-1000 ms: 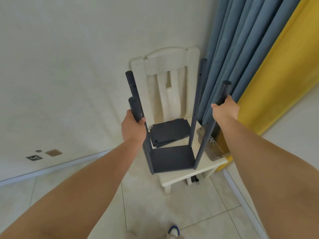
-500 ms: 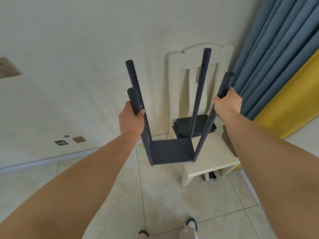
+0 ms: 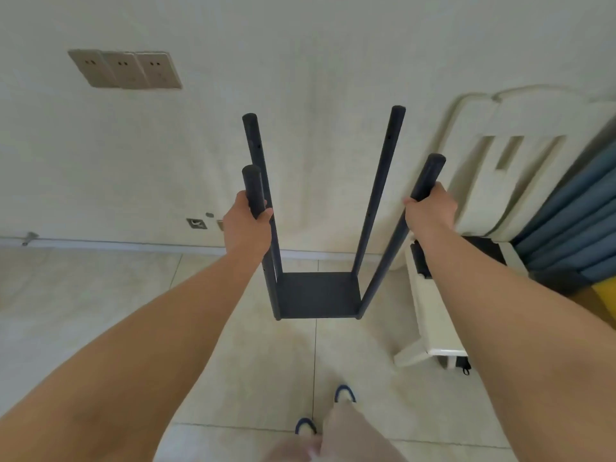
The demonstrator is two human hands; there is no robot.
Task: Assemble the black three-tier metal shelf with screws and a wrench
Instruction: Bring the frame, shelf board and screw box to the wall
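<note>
Wall (image 3: 300,61): pale, fills the upper half; a triple socket plate (image 3: 125,70) at 10 o'clock. It now takes up more of the view than half a second ago, when the curtain filled the right side.

Floor (image 3: 260,361): cream tiles, lower half; shoe tips (image 3: 345,393) at 6 o'clock.

Chair (image 3: 433,328): white, at 3 o'clock, just beside the right forearm. Dark flat panels (image 3: 483,251) lie on its seat, probably the remaining tiers kept within reach. It stood behind the frame earlier and now sits off to the right.

Curtain (image 3: 573,221): blue, far right edge, now mostly out of view.

Shelf frame (image 3: 318,295): black, centre, one tier fitted at the bottom with four posts rising from it; two tiers appear still to be added. It hangs clear of the floor, apparently being carried to open floor for the next stage. Its place between the hands is unchanged; the room has swung behind it.

Left hand (image 3: 245,225): at 9 o'clock of the frame, fingers curled round the near left post (image 3: 253,188) close to its top.

Right hand (image 3: 430,211): at 3 o'clock of the frame, fingers wrapped round the near right post (image 3: 428,178). Gripping one post on each side likely keeps the frame level and stops it twisting.
</note>
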